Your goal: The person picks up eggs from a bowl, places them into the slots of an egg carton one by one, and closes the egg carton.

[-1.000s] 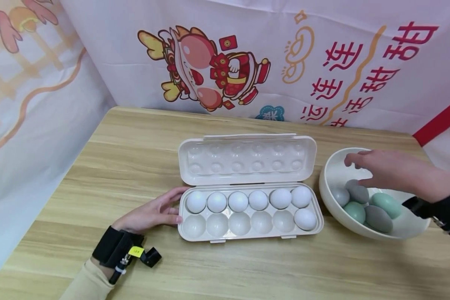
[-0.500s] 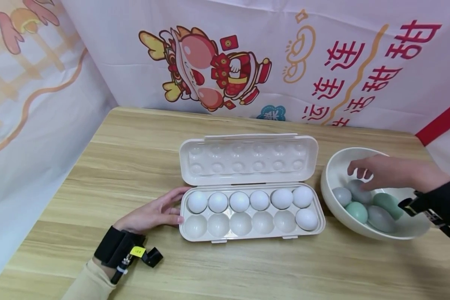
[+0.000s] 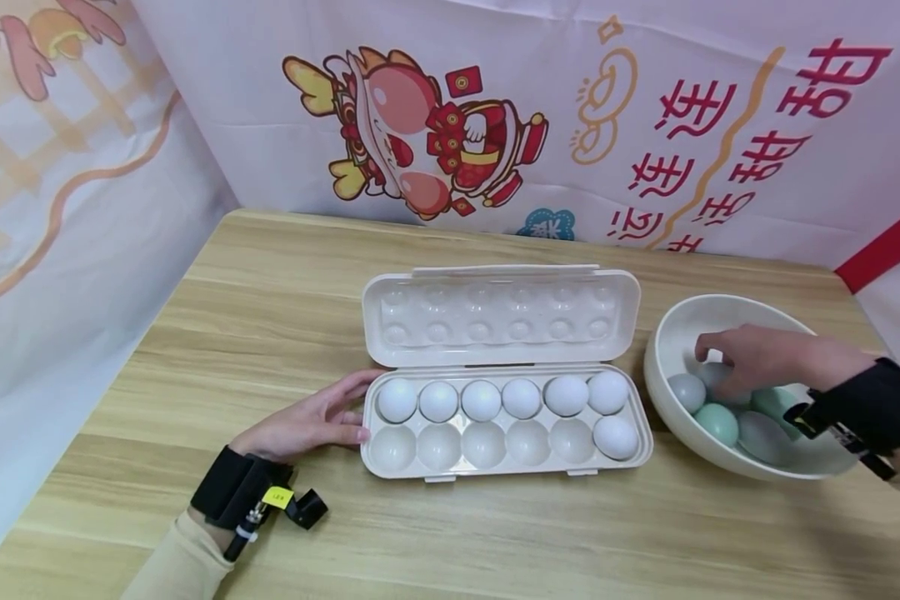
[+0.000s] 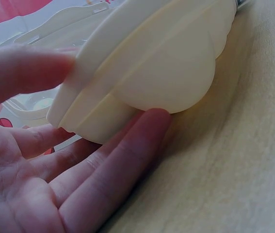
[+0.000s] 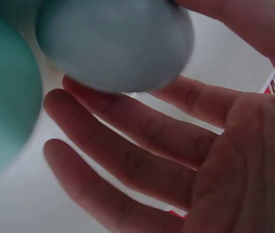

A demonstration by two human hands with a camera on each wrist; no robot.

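Observation:
A white plastic egg carton [image 3: 483,446] lies with its lid raised on the wooden table. White eggs [image 3: 481,401] fill its far row, and one more sits at the right end of the near row. My left hand [image 3: 311,425] holds the carton's left end, thumb at the rim and fingertips against the rounded underside [image 4: 176,73]. Inside the cream bowl [image 3: 671,429] at the right, my right hand [image 3: 768,358] grips a grey egg [image 5: 115,46], thumb on one side and fingers [image 5: 142,126] curved beneath it.
Around the held egg in the bowl lie a small grey egg [image 3: 687,392], a pale green egg [image 3: 717,424], a larger grey egg [image 3: 763,437] and another green egg [image 5: 6,97]. A printed cloth [image 3: 225,83] hangs behind the table [image 3: 270,325].
My right hand has lowered into the bowl and taken hold of the grey egg. My left hand stays on the carton. The view has shifted slightly.

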